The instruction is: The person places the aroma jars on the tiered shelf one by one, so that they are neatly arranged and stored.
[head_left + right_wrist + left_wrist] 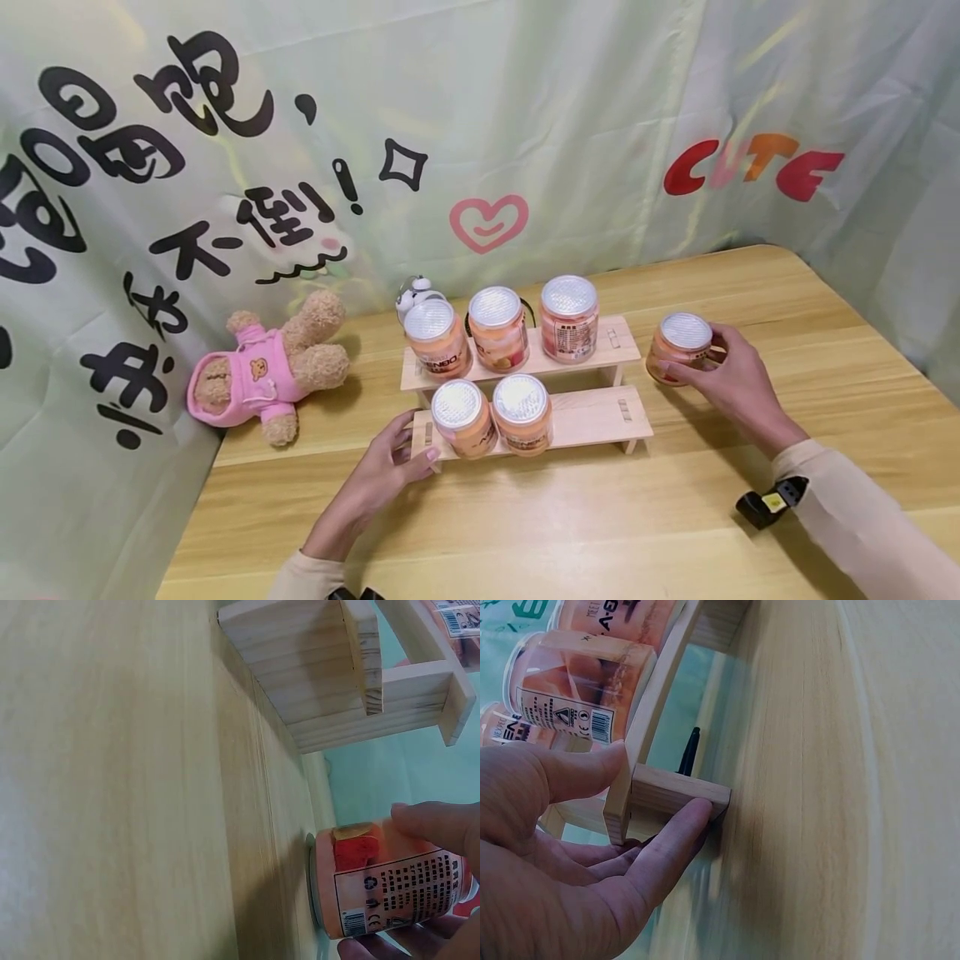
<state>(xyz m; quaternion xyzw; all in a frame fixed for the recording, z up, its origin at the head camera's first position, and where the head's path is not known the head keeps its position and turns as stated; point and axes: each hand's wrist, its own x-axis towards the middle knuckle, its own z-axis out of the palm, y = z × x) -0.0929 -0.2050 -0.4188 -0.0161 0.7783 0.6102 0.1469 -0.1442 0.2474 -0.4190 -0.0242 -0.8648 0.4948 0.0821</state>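
My right hand (738,379) grips a clear jar (679,346) with a silvery lid and peach-coloured contents, right of a two-step wooden display rack (592,417). In the right wrist view, thumb and fingers lie on opposite sides of that jar (390,889), whose base is at or just off the table. My left hand (390,458) holds the left end of the rack's lower step. In the left wrist view its thumb presses the board (622,799) near a jar (577,686), and a finger touches the end leg. Three similar jars (498,329) stand on the upper step, two (522,417) on the lower.
A teddy bear (262,375) in a pink hoodie lies at the table's left. Behind the upper step a white, round-topped object (416,292) is partly hidden. A printed curtain (585,125) hangs along the back of the wood-grain table (562,525).
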